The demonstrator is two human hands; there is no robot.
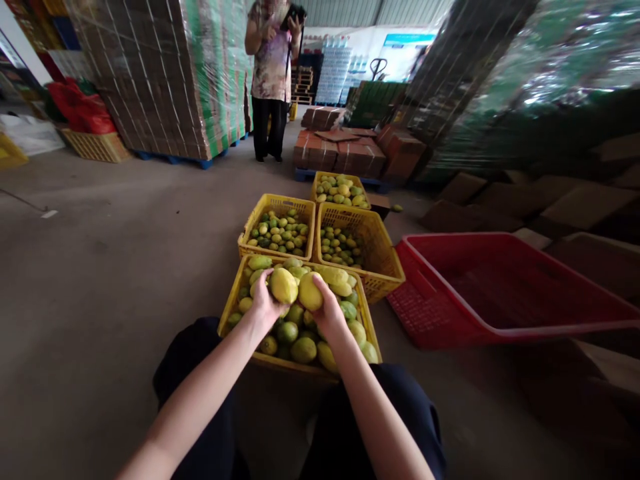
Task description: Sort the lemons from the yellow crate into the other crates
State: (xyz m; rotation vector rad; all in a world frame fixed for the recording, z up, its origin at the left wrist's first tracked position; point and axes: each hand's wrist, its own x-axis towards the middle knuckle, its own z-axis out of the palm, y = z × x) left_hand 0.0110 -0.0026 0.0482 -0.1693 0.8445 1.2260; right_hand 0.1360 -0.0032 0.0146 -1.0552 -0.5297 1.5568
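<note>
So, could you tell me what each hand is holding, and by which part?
The left hand cups one yellow fruit from beneath; the right hand grips another yellow fruit around its side.

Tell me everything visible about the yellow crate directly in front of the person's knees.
The nearest yellow crate looks like moulded plastic with lattice walls and a solid rim. It sits flat on the concrete floor between the person's knees, heaped with yellow and green mangoes. Its far rim appears to meet two more yellow crates. Above it, the left hand and right hand each grip a yellow mango; the hands do not seem to touch the crate itself.
</note>
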